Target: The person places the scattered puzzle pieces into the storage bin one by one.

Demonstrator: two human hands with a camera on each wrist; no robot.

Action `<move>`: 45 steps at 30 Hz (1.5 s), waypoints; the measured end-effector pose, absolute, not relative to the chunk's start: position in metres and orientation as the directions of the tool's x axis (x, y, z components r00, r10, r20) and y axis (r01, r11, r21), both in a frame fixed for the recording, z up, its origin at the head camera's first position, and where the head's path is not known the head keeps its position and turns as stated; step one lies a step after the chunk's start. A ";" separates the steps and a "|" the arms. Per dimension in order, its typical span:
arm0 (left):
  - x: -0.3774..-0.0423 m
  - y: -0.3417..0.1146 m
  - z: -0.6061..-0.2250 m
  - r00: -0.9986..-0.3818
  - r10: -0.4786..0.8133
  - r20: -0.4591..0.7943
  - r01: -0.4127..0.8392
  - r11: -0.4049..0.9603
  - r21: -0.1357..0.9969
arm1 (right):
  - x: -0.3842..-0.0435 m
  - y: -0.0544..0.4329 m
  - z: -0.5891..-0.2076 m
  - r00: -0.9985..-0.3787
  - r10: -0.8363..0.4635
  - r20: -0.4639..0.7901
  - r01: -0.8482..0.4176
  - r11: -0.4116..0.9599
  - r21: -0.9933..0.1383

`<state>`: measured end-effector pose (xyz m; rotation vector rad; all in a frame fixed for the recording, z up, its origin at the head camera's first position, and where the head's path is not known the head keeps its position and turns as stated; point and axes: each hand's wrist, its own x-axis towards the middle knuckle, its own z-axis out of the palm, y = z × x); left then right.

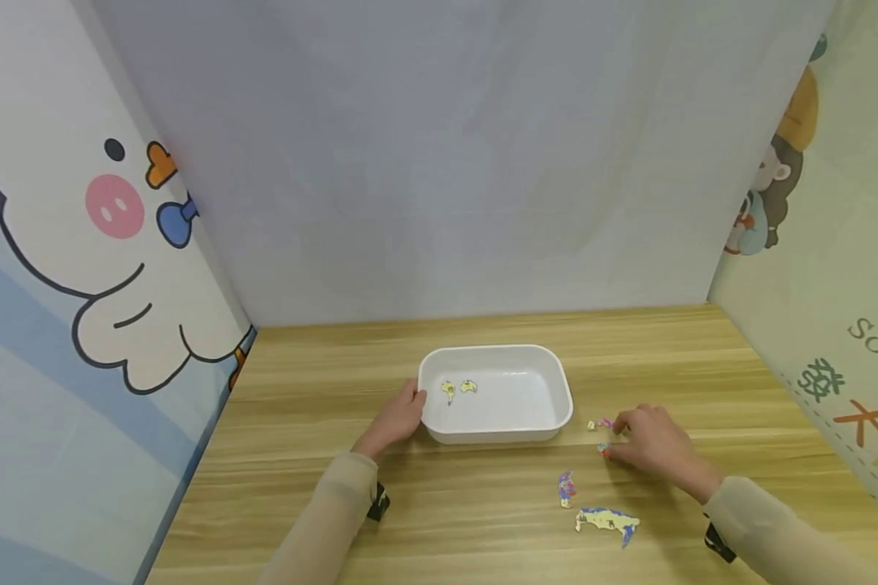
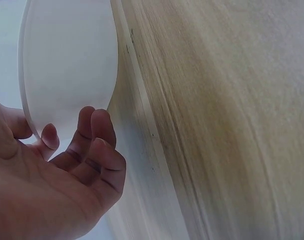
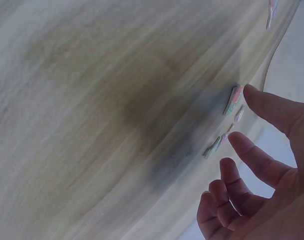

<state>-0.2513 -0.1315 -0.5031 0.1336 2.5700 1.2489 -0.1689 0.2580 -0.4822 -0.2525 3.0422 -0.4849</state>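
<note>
A white rectangular plastic basin stands on the wooden table. My left hand grips its left end, thumb at the rim and bent fingers against the outer wall. Inside lie two small yellowish paper scraps. My right hand hovers right of the basin, thumb and index finger apart with nothing held between them. By its thumb tip is a small red-and-blue scrap. A pink scrap lies by the index fingertip, with a pale yellow scrap beside it.
Nearer me on the table lie a blue-and-red scrap and a larger yellow scrap with blue edges. A pale cloth wall rises behind the table. Printed panels flank both sides.
</note>
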 end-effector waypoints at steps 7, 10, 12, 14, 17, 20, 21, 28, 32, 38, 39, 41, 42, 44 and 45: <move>-0.252 -0.132 -0.503 -0.956 0.208 -0.206 -0.036 0.615 0.788 | -0.166 0.252 -0.481 -0.979 -0.198 -0.056 -0.167 0.922 -0.349; -0.251 -0.132 -0.502 -0.956 0.205 -0.208 -0.040 0.615 0.788 | -0.166 0.250 -0.484 -0.979 -0.193 -0.072 -0.156 0.921 -0.356; -0.251 -0.132 -0.502 -0.956 0.202 -0.213 -0.046 0.616 0.786 | -0.166 0.250 -0.486 -0.978 -0.192 -0.084 -0.149 0.918 -0.366; -0.251 -0.132 -0.502 -0.956 0.200 -0.217 -0.049 0.618 0.785 | -0.166 0.249 -0.487 -0.978 -0.192 -0.085 -0.148 0.916 -0.374; -0.251 -0.132 -0.503 -0.954 0.198 -0.224 -0.055 0.619 0.783 | -0.166 0.249 -0.487 -0.976 -0.199 -0.083 -0.155 0.914 -0.376; -0.251 -0.132 -0.503 -0.954 0.199 -0.223 -0.053 0.620 0.782 | -0.166 0.249 -0.486 -0.977 -0.195 -0.084 -0.151 0.917 -0.370; -0.251 -0.132 -0.503 -0.954 0.203 -0.221 -0.051 0.618 0.785 | -0.166 0.249 -0.485 -0.977 -0.193 -0.085 -0.149 0.918 -0.369; -0.250 -0.133 -0.502 -0.955 0.210 -0.208 -0.038 0.611 0.791 | -0.168 0.249 -0.483 -0.978 -0.184 -0.102 -0.136 0.923 -0.359; -0.251 -0.133 -0.502 -0.956 0.204 -0.212 -0.041 0.619 0.784 | -0.169 0.250 -0.484 -0.976 -0.184 -0.113 -0.134 0.927 -0.351; -0.251 -0.132 -0.502 -0.954 0.189 -0.234 -0.067 0.624 0.778 | -0.168 0.251 -0.486 -0.976 -0.190 -0.109 -0.144 0.931 -0.335; -0.251 -0.131 -0.502 -0.953 0.188 -0.236 -0.069 0.625 0.778 | -0.168 0.251 -0.486 -0.975 -0.194 -0.108 -0.148 0.932 -0.332; -0.251 -0.132 -0.502 -0.953 0.191 -0.235 -0.066 0.627 0.776 | -0.168 0.251 -0.485 -0.975 -0.197 -0.106 -0.152 0.932 -0.328; -0.251 -0.132 -0.502 -0.953 0.192 -0.235 -0.064 0.629 0.775 | -0.167 0.251 -0.485 -0.975 -0.196 -0.105 -0.152 0.933 -0.325; -0.251 -0.132 -0.503 -0.953 0.193 -0.235 -0.062 0.635 0.770 | -0.167 0.250 -0.485 -0.975 -0.198 -0.100 -0.157 0.934 -0.320; -0.251 -0.132 -0.503 -0.952 0.194 -0.236 -0.061 0.636 0.769 | -0.168 0.250 -0.485 -0.976 -0.196 -0.097 -0.157 0.936 -0.316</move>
